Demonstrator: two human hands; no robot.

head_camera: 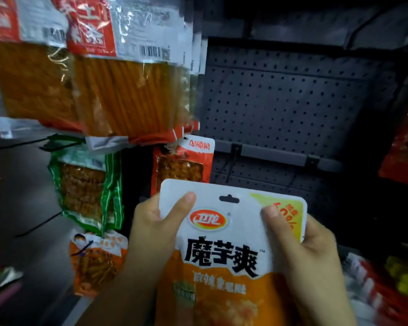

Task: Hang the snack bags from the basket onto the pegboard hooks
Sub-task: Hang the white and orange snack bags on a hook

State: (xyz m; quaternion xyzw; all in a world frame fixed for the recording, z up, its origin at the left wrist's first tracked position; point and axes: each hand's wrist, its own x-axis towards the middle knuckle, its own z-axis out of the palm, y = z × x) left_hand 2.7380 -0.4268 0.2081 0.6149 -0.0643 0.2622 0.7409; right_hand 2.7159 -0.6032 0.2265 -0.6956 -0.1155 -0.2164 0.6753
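Note:
I hold a white and orange snack bag (222,250) upright in front of me with both hands. My left hand (151,234) grips its upper left edge, thumb across the front. My right hand (309,250) pinches its upper right corner. The bag's hang hole (229,199) sits at the top centre, facing the dark pegboard (285,102). A black hook (231,165) juts from the pegboard just above the bag's top edge. The basket is out of view.
Large clear packs of orange sticks (118,90) hang at the upper left. Below them hang a green bag (87,182), a red bag (184,163) and a small orange bag (97,262). Red packs (403,147) hang at the right edge, more goods (377,292) lie lower right.

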